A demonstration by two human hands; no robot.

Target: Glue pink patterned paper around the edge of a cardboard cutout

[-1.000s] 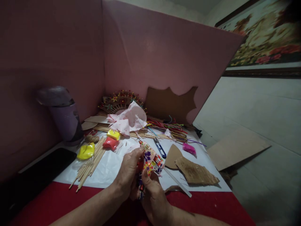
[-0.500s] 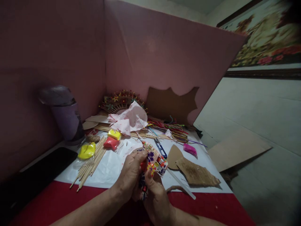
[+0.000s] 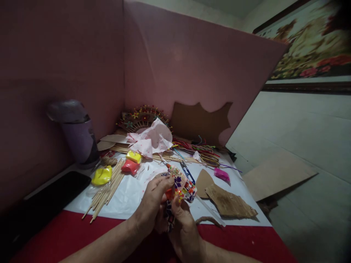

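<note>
Between my two hands is a floral-patterned glue gun, its orange nozzle pointing away and a little left. A translucent glue stick sticks out of its rear, toward the right. My left hand is closed on the gun's left side, fingertips by the red trigger. My right hand wraps the handle from below, with its thumb pressed on the patterned body. Just beyond the gun lie blue thread snips. The fingers under the gun are partly hidden.
Bamboo sticks and yellow and red clay packets lie left. Cardboard pieces and a pink packet are on the right. Behind are pink-dotted fabric and a decorated fan-shaped piece. A purple tumbler stands far left.
The glue gun has shifted very slightly to the right, and its glue stick's end sits a little higher. Both hands keep their grip. The view has moved slightly.
</note>
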